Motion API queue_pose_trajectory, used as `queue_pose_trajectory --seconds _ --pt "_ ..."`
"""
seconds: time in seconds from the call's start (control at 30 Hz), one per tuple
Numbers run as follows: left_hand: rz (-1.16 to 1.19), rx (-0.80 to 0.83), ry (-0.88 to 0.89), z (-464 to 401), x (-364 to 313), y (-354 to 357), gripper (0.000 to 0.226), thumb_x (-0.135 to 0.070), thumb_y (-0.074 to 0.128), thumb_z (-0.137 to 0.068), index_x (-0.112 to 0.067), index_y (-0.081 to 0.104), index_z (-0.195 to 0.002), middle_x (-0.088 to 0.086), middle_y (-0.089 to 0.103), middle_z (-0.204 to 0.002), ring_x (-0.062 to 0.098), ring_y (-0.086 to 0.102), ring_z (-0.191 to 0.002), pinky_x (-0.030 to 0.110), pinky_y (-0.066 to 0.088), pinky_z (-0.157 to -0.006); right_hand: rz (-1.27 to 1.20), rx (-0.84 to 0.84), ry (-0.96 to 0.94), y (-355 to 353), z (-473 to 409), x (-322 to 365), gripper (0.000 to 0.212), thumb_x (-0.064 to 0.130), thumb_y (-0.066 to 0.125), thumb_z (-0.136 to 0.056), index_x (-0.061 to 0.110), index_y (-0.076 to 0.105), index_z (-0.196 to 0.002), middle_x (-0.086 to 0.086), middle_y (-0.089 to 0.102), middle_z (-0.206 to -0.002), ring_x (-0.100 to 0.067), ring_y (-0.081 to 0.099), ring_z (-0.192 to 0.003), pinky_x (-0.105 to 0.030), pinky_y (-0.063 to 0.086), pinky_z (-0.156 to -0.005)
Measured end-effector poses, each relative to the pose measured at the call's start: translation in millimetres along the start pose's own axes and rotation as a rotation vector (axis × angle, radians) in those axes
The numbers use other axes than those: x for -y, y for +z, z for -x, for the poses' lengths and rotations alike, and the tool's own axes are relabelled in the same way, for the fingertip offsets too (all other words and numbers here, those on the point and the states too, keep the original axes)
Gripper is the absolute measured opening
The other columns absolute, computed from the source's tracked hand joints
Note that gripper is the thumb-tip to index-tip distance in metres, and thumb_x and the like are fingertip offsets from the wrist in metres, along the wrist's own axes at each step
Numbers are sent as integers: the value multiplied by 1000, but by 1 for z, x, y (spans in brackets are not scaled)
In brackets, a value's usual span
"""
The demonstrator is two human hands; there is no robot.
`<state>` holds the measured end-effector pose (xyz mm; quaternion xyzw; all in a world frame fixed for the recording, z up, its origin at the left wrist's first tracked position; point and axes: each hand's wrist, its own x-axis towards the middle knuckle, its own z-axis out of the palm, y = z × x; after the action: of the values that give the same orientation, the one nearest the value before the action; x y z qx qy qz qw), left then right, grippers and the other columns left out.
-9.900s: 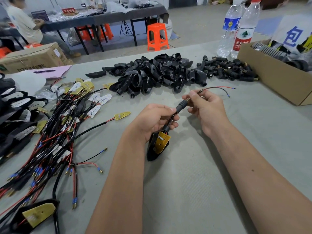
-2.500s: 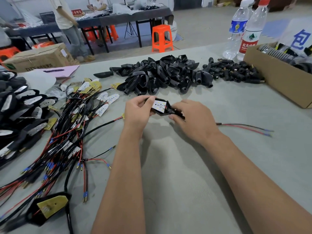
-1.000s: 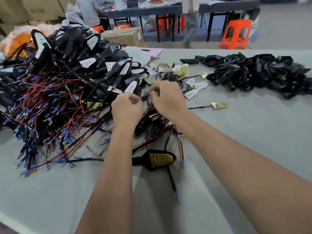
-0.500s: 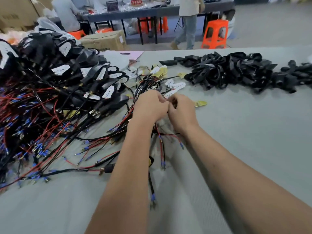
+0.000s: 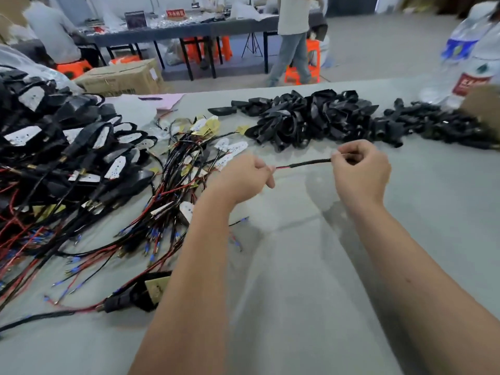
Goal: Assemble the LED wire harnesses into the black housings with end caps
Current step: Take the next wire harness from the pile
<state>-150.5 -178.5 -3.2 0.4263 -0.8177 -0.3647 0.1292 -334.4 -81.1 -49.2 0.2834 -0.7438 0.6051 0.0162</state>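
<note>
Harness stretched between both hands, above the middle of the grey bench. I see one LED wire harness held taut in the air; its long axis runs almost level from 9 o'clock to 3 o'clock, rising slightly toward the right. My left hand is curled round the end where the red wire leaves the black sleeve, fingers closed on it. My right hand pinches the other end of the sleeve between thumb and fingertips, so both hands are clamped on the same harness.

The pile of empty black housings lies at 12 o'clock from the harness, near it, and a little nearer my right hand than my left. Smaller black pieces, probably the end caps, lie at 2 o'clock, on my right hand's side. The loose wire harnesses are tangled at 9 o'clock just beside my left hand, with finished assemblies stacked farther left.

I judge the next step is reaching forward for a housing, most easily with my right hand.
</note>
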Motion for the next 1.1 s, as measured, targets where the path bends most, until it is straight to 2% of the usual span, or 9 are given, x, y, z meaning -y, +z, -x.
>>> queue_pose_trajectory --seconds 0.1,0.2,0.27,0.47,0.57,0.63,0.83,1.0,1.1 --pt "159 39 -9 -7 -21 27 51 -41 50 -104 -19 70 -63 -10 47 -51 9 41 -50 30 31 -54 81 -45 6 -28 -11 -18 12 19 68 -89 22 68 -78 6 69 -74 -2 62 -66 -8 42 -65" --pt "145 150 12 -12 -32 53 47 -33 51 -104 -17 71 -65 -7 55 -50 4 52 -47 27 31 -54 141 -86 19 -52 -23 -34 11 18 66 -89 14 71 -79 -5 71 -82 -20 66 -79 -33 53 -80" --pt "181 190 21 -14 -35 67 41 -23 52 -102 -16 71 -66 -19 69 -69 -6 65 -69 23 32 -56 162 -102 27 -63 -29 -40 11 16 65 -89 13 71 -80 -8 71 -86 -24 66 -82 -39 54 -84" --pt "405 -53 -79 -23 -52 109 39 -19 54 -99 -18 67 -62 -9 44 -51 6 37 -46 26 28 -50 234 -95 -66 -70 -18 -44 26 9 70 -86 10 70 -112 -16 51 -134 -27 48 -126 -12 27 -106" --pt "563 -52 -46 -27 -69 134 33 -14 52 -96 -19 64 -65 -9 45 -51 11 36 -45 23 26 -44 197 -153 -69 -63 -11 -42 15 16 71 -88 10 68 -101 -11 59 -115 -12 47 -97 0 26 -87" --pt "504 6 99 -29 -83 148 41 -16 51 -99 -22 61 -60 -11 47 -49 8 39 -43 24 29 -44 102 -28 80 -56 -11 -39 20 28 62 -98 12 65 -86 0 65 -86 -8 49 -73 -16 36 -68" --pt "261 -83 314 -52 -95 163 39 -23 53 -97 -9 60 -62 -7 52 -52 14 45 -55 33 35 -59 -2 50 247 -55 -26 -49 45 24 52 -102 15 54 -58 4 56 -56 -16 48 -59 -36 34 -62" --pt "618 -367 53 -83 -91 168 42 -37 44 -103 -22 78 -83 -8 74 -85 4 63 -78 39 56 -88 -3 44 298 -52 -27 -49 32 18 50 -99 20 67 -72 2 69 -71 -25 67 -77 -41 54 -76" --pt "167 -382 206 -110 -88 170 28 -27 49 -102 -26 73 -115 -3 64 -120 18 54 -114 33 42 -105 13 72 274 -51 -25 -49 28 21 41 -105 14 63 -88 -2 75 -80 -31 69 -86 -46 54 -85"
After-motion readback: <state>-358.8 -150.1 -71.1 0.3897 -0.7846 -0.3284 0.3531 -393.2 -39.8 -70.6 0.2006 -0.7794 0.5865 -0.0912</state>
